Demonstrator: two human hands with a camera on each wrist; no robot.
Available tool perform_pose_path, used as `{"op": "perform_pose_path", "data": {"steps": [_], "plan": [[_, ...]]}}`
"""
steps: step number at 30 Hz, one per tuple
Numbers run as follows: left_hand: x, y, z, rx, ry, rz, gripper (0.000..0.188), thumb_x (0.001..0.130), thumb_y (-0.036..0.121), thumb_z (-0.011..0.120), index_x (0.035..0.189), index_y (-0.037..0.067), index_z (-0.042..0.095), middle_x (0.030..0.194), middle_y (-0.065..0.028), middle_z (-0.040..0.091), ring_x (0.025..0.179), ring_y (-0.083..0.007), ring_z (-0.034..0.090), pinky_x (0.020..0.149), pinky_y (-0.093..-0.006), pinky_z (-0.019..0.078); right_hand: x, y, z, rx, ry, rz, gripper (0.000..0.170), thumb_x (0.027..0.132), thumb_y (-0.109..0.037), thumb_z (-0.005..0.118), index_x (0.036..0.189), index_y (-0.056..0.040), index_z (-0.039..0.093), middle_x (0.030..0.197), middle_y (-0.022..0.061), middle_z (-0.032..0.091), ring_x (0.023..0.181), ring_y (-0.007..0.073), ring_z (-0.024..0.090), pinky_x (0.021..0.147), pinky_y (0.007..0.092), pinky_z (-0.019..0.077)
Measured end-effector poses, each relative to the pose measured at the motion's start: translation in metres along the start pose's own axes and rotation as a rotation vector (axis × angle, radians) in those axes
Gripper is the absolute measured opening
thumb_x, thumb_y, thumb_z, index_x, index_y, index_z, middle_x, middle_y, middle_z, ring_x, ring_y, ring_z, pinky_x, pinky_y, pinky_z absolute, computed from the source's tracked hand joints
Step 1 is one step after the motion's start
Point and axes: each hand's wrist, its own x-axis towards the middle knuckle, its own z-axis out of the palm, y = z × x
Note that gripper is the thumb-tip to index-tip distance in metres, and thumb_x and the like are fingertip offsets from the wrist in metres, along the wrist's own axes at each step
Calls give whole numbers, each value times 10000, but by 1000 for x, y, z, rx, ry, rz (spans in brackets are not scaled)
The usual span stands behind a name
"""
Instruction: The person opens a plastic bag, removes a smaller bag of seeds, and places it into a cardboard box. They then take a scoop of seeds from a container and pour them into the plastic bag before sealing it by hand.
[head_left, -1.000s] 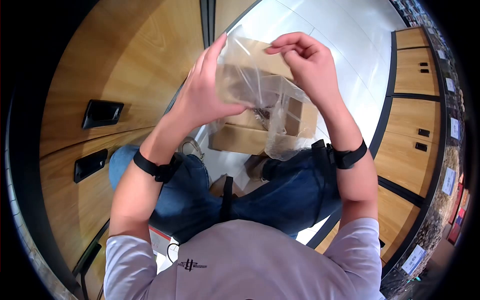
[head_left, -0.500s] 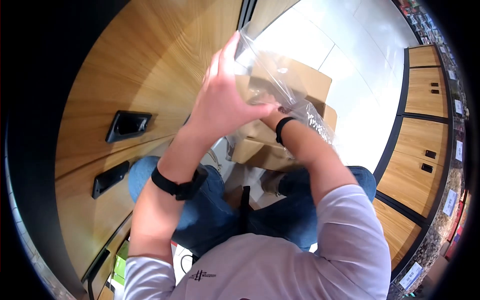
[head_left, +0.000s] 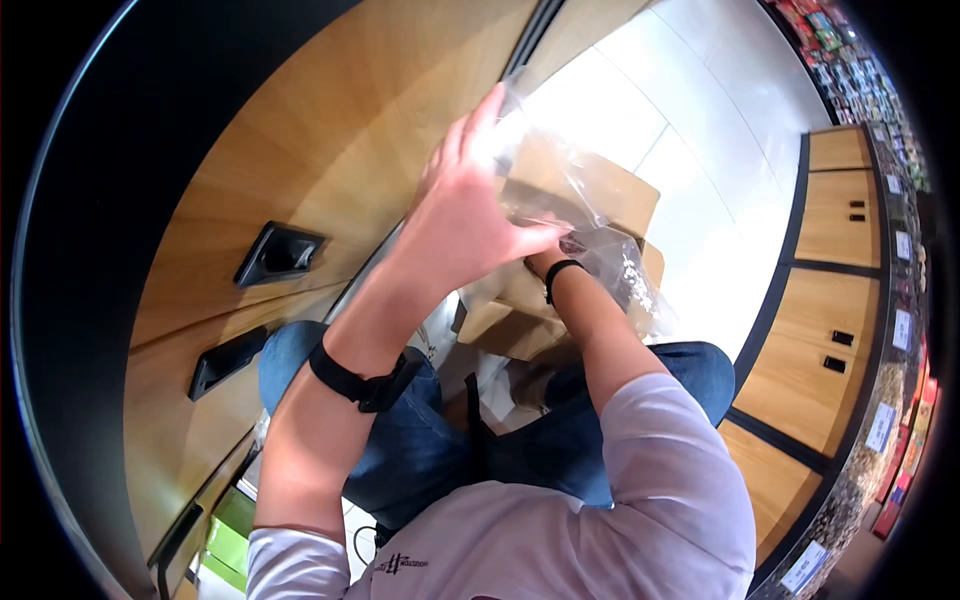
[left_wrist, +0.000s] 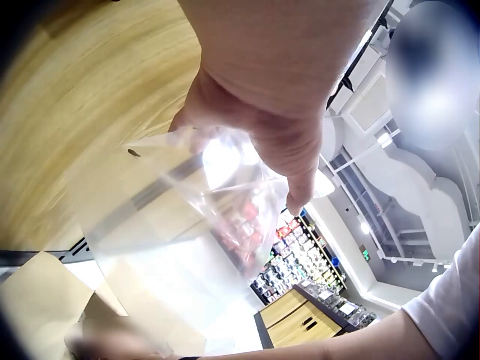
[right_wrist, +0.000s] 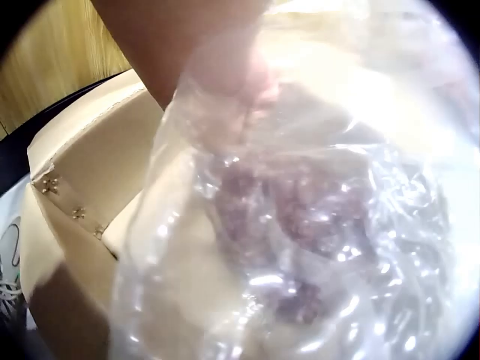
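Observation:
My left hand [head_left: 465,215] holds a clear plastic bag [left_wrist: 172,225] above a cardboard box [head_left: 500,330], thumb and fingers wide apart with the film stretched between them. My right hand [right_wrist: 232,82] reaches down into the box, below the left thumb. Crinkled clear plastic [head_left: 640,285] lines the box and partly covers that hand. Through this film, in the right wrist view, dark reddish-brown lumps [right_wrist: 315,210] appear blurred near the right fingertips. Film and glare hide the right fingers, so I cannot tell whether they grip anything.
Wooden cabinet doors [head_left: 330,150] with black recessed handles [head_left: 280,252] stand close on the left. The box sits on a pale tiled floor [head_left: 720,150] between the person's knees. More cabinets [head_left: 810,310] with bins of goods on top line the right.
My right hand has come down from above the box's right side into it. My left hand still holds up the clear bag, and the view has shifted.

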Motion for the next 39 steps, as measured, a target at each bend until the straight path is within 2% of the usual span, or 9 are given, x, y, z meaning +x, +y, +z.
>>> {"op": "perform_pose_path", "data": {"steps": [4,8,11,14,19,21,29,32,39], "plan": [[-4,-7,2,24,15,61,1158,606,288,902,1499,-33,238,1369,-276,449,1275,-422,461,1076,-462,386,-8,22,-9,26,21,-115,299,912,-257,492,1061,-105,703,1063,166,701,968,351,668,798,474,514],[-6,-5,4,20,26,79,1113,633,298,890,1499,-5,260,1384,-274,446,1302,-408,448,1087,-446,386,-6,91,-32,159,103,-346,299,907,-251,491,1055,-97,699,1053,177,697,952,364,664,792,484,509],[-7,-3,2,30,14,88,1086,654,291,886,1507,25,268,1422,-266,427,1344,-384,429,1101,-427,383,-12,139,-73,253,158,-386,298,903,-247,491,1051,-91,697,1045,185,694,940,373,661,788,491,505],[-2,4,-3,4,-29,48,1097,662,305,874,1510,12,243,1446,-264,397,1363,-371,405,1123,-412,349,-88,91,-244,223,138,-146,297,906,-252,483,1019,-60,680,1006,224,678,912,405,642,807,499,503],[-5,27,-12,-35,-104,-21,1106,670,358,846,1508,-9,223,1440,-285,379,1347,-402,401,1135,-415,330,-112,80,-247,197,104,-64,343,964,-343,474,1006,-56,657,953,222,685,924,411,639,827,492,505],[-3,24,-9,-53,-98,-87,1112,661,360,851,1503,-15,231,1445,-282,378,1358,-389,394,1140,-412,324,-110,70,-249,244,167,-11,357,981,-358,463,1011,-58,654,952,219,686,923,411,640,826,496,503],[-1,22,-8,38,-81,-44,1142,631,367,867,1499,-32,241,1455,-287,368,1382,-376,367,1153,-416,309,-117,62,-256,266,94,3,329,984,-356,469,970,-71,632,927,183,692,897,380,649,779,485,514],[0,19,-3,51,-90,-38,1148,625,357,874,1493,-50,240,1459,-290,363,1386,-377,361,1157,-419,301,-115,74,-245,211,94,-83,314,984,-351,471,961,-78,626,915,177,691,888,375,650,767,483,516],[0,16,0,60,-85,-18,1147,612,330,890,1483,-59,253,1460,-287,367,1390,-372,362,1163,-419,297,-125,87,-245,402,65,2,327,964,-391,526,1026,-95,651,829,162,678,824,350,655,734,452,513]]}}
